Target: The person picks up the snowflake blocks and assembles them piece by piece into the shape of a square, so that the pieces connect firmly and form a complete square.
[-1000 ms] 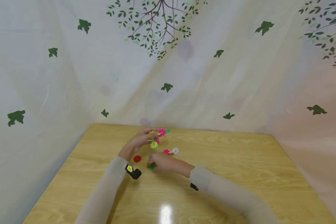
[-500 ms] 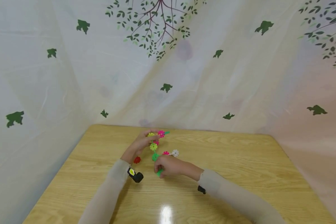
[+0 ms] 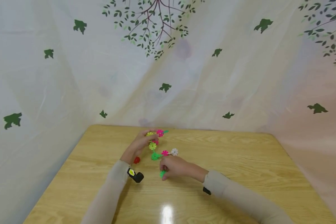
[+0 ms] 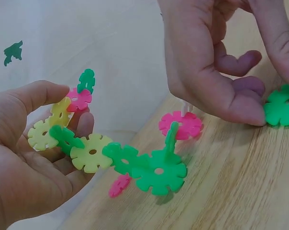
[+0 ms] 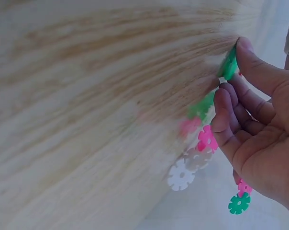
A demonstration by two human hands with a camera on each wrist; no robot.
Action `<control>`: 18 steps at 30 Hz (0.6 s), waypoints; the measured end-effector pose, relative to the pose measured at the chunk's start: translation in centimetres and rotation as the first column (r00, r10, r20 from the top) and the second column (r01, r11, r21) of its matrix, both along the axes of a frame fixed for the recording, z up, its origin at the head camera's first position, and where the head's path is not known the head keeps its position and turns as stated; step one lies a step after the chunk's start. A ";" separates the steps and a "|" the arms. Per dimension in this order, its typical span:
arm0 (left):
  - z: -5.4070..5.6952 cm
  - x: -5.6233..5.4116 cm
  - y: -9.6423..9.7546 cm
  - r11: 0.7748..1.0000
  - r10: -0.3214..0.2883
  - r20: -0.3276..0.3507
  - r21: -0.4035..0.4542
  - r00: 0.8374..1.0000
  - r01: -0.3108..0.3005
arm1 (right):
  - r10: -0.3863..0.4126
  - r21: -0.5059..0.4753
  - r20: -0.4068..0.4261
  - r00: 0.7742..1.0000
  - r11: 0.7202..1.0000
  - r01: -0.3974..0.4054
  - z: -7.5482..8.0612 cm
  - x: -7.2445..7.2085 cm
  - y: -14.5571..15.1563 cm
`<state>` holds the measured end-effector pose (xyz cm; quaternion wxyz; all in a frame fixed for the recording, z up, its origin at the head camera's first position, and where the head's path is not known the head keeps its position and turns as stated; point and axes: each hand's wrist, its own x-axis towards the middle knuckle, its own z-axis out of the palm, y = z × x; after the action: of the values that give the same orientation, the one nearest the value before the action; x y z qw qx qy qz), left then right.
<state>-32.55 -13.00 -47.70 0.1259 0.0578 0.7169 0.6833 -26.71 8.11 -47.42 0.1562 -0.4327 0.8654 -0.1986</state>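
Two items held: multicoloured chain of notched plastic flower discs (image 4: 99, 144), in left hand (image 3: 140, 142); single green notched plastic disc (image 4: 278, 108), pinched by right hand (image 3: 175, 165), now shifted rightward from the chain, apparently unattached.

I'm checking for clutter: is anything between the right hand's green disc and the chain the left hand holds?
Only the fingers of the right hand, on the side of the green disc facing the chain. No other disc visibly blocks; otherwise, bare tabletop shows between.
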 end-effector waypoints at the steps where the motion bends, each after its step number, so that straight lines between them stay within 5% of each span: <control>1: 0.0 0.0 0.1 1.000 0.006 -0.001 0.003 1.000 -0.006 | -0.002 -0.002 0.007 1.000 1.000 0.002 -0.1 0.0 0.1; 18: -0.6 0.1 1.7 0.990 0.138 0.005 -0.004 0.990 -0.138 | 0.057 -0.229 0.192 0.980 0.973 -0.012 -0.3 -1.3 2.0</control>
<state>-32.49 -11.30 -48.34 0.0805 0.0060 0.7202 0.6891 -27.96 10.14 -47.70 0.1944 -0.4409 0.8096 -0.3351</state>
